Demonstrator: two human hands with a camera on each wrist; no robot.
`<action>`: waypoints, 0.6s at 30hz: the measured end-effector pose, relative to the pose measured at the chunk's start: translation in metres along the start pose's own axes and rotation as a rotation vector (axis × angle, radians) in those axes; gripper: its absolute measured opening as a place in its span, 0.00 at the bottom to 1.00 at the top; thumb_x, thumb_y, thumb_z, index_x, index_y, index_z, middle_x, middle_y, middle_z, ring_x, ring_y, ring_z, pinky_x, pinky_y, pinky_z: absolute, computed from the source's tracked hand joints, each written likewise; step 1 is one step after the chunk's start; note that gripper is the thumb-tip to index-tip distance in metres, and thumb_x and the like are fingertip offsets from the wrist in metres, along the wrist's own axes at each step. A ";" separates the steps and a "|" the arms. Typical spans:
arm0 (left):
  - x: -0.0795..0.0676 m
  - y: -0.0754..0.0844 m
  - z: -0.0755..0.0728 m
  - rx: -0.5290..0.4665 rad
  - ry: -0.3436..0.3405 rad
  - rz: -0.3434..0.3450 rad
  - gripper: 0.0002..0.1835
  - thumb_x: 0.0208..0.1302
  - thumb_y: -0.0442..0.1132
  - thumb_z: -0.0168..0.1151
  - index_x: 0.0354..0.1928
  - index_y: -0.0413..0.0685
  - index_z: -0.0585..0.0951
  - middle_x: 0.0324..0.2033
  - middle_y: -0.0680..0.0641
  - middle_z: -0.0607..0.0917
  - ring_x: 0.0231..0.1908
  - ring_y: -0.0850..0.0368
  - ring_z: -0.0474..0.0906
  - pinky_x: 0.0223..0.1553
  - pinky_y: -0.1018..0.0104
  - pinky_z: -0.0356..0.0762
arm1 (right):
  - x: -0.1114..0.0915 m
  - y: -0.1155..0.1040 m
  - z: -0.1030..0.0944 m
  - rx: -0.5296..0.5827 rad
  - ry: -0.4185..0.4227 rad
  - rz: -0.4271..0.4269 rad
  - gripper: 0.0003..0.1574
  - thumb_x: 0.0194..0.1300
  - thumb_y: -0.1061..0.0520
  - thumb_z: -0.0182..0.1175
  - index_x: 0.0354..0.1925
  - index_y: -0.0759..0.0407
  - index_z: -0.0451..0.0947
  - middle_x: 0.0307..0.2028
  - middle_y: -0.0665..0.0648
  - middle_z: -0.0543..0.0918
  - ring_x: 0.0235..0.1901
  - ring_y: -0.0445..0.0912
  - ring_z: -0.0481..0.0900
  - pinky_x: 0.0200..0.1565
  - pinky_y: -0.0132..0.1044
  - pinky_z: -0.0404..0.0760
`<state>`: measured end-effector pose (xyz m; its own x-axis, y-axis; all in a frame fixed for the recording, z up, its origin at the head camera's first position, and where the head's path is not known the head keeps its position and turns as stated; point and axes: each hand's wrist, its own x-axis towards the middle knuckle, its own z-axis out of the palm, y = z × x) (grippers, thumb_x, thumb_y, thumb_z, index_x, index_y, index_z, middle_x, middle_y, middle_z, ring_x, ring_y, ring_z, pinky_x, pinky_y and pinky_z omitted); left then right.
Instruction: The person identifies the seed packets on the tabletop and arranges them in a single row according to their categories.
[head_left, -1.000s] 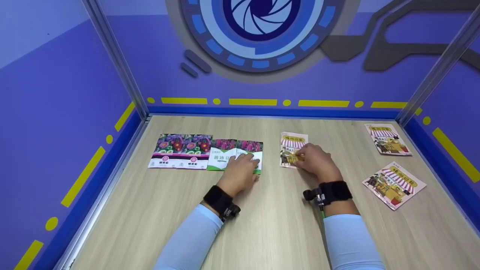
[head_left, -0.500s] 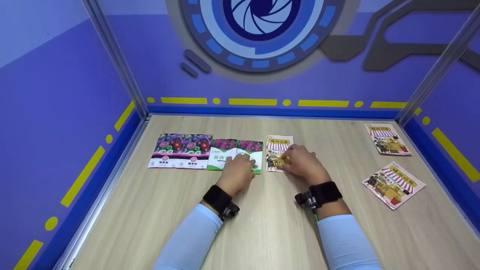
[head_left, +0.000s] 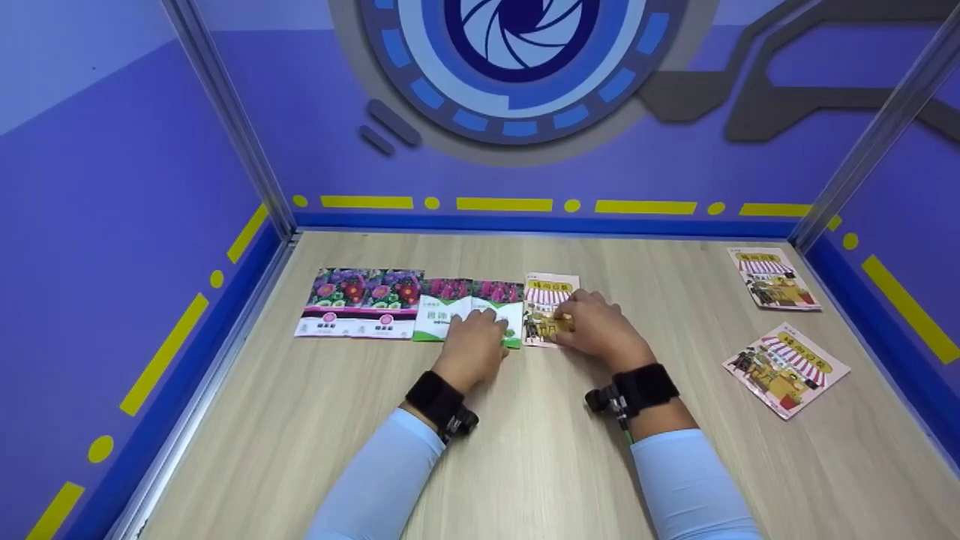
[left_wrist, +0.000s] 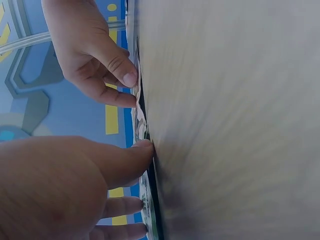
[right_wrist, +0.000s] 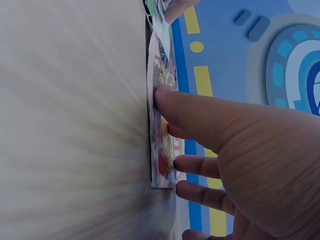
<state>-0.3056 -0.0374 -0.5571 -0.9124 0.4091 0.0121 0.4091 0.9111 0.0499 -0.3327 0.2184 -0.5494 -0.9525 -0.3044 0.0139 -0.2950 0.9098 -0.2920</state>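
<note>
The fingertips of my left hand (head_left: 472, 349) rest on the right one of two green-and-white flower packets (head_left: 501, 292), which lie flat side by side. Just to its right, my right hand (head_left: 604, 330) presses its fingertips on a pink packet (head_left: 541, 289) printed with a striped awning. Its left edge is right against the green-and-white one. In the right wrist view, thumb and spread fingers touch the face of that pink packet (right_wrist: 162, 145). The left wrist view shows my left hand (left_wrist: 65, 180) with its thumb at the packets' near edge.
Two purple-and-white flower packets (head_left: 394, 300) continue the row at the left. Two more pink awning packets lie apart at the right: one at the back (head_left: 776, 281), another turned askew (head_left: 787, 371). Blue printed walls (head_left: 517, 165) enclose the wooden table (head_left: 525, 465).
My right hand has slid the pink packet left across the table, closing the gap to the green-and-white packets. My left hand has stayed nearly still on its packet.
</note>
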 end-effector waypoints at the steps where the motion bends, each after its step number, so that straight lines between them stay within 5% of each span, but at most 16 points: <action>1: 0.000 0.000 0.000 0.001 -0.003 -0.001 0.29 0.80 0.55 0.71 0.75 0.53 0.84 0.71 0.45 0.86 0.72 0.43 0.81 0.75 0.34 0.77 | 0.000 0.000 0.000 -0.001 -0.001 0.000 0.27 0.72 0.42 0.79 0.60 0.55 0.92 0.63 0.63 0.85 0.64 0.62 0.80 0.63 0.73 0.80; 3: -0.004 0.003 -0.010 0.004 -0.019 -0.008 0.30 0.80 0.55 0.72 0.77 0.53 0.83 0.73 0.44 0.85 0.74 0.42 0.80 0.76 0.34 0.76 | 0.000 -0.001 0.000 0.000 -0.003 0.002 0.27 0.72 0.41 0.79 0.61 0.54 0.92 0.64 0.63 0.85 0.64 0.62 0.80 0.64 0.73 0.80; 18: -0.005 0.003 -0.010 -0.024 0.008 0.010 0.30 0.77 0.57 0.74 0.74 0.54 0.85 0.69 0.44 0.86 0.70 0.43 0.81 0.71 0.38 0.79 | -0.002 0.005 -0.009 0.025 0.001 0.037 0.26 0.74 0.41 0.77 0.61 0.55 0.91 0.65 0.64 0.85 0.67 0.64 0.80 0.67 0.76 0.78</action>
<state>-0.3000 -0.0375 -0.5468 -0.9083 0.4179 0.0205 0.4182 0.9053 0.0738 -0.3327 0.2265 -0.5423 -0.9628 -0.2700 0.0032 -0.2571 0.9130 -0.3166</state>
